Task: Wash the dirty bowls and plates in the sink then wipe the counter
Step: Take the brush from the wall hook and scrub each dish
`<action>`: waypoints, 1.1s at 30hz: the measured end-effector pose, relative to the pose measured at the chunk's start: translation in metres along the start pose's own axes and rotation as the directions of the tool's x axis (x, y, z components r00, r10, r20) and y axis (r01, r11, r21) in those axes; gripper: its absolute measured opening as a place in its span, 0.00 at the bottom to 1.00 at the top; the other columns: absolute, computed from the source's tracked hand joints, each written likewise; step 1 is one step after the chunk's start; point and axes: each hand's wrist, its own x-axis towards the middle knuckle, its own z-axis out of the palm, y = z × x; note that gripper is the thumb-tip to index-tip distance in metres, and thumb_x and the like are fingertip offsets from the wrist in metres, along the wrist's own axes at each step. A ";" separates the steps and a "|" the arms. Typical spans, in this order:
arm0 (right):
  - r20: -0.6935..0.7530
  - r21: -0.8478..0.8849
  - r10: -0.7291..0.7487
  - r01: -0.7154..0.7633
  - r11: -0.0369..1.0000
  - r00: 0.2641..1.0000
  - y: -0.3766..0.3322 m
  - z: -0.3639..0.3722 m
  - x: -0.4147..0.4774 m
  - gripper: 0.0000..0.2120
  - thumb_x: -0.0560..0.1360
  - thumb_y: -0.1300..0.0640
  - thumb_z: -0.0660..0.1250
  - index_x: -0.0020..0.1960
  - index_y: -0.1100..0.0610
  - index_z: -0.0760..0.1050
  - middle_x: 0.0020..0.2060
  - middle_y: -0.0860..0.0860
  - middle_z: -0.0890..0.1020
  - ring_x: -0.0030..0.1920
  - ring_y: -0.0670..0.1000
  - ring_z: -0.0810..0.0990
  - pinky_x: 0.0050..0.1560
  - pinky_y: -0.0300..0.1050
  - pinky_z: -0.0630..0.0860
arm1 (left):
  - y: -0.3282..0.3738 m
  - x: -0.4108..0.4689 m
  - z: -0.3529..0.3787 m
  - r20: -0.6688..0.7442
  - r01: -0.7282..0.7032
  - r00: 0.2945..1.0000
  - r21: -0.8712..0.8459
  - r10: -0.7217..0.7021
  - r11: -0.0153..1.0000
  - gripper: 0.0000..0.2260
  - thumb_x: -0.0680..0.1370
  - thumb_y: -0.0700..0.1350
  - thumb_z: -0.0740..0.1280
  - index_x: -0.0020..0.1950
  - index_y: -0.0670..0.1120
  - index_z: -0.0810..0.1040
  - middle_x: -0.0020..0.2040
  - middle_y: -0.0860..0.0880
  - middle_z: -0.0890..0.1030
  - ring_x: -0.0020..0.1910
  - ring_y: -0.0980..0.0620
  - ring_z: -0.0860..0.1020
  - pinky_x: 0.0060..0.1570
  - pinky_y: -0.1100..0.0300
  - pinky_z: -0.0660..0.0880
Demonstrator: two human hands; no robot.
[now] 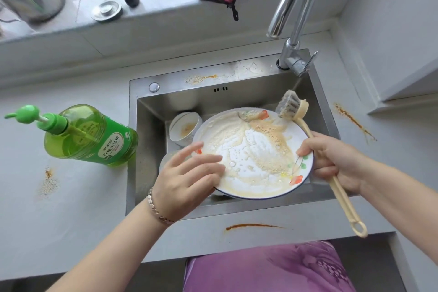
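A grey stone desk (71, 197), streaked with orange stains, surrounds a steel sink (151, 106). A green soap bottle (92, 136) stands on the desk at the sink's left edge. A dirty bowl (184, 128) sits inside the sink near its left wall.

The left grip (189, 180) lays spread, fairly straight fingers over the left rim of the plate (251, 156), thumb hidden. The plate hangs over the sink, coated in foam and yellow sauce. It is likely stiff, breakable ceramic and slippery with soap, so the rim is best held from both sides.

The right grip (336, 161) curls round the brush (291, 106) handle, one fingertip at the plate's right rim.
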 end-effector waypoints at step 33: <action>0.243 0.092 0.152 -0.178 0.980 0.958 -0.017 0.033 0.028 0.14 0.75 0.45 0.59 0.42 0.56 0.70 0.32 0.59 0.80 0.15 0.39 0.55 0.12 0.28 0.53 | 0.018 0.019 0.004 0.017 0.407 0.913 -0.139 -0.408 0.903 0.28 0.65 0.43 0.68 0.63 0.57 0.69 0.37 0.54 0.82 0.27 0.52 0.75 0.30 0.63 0.73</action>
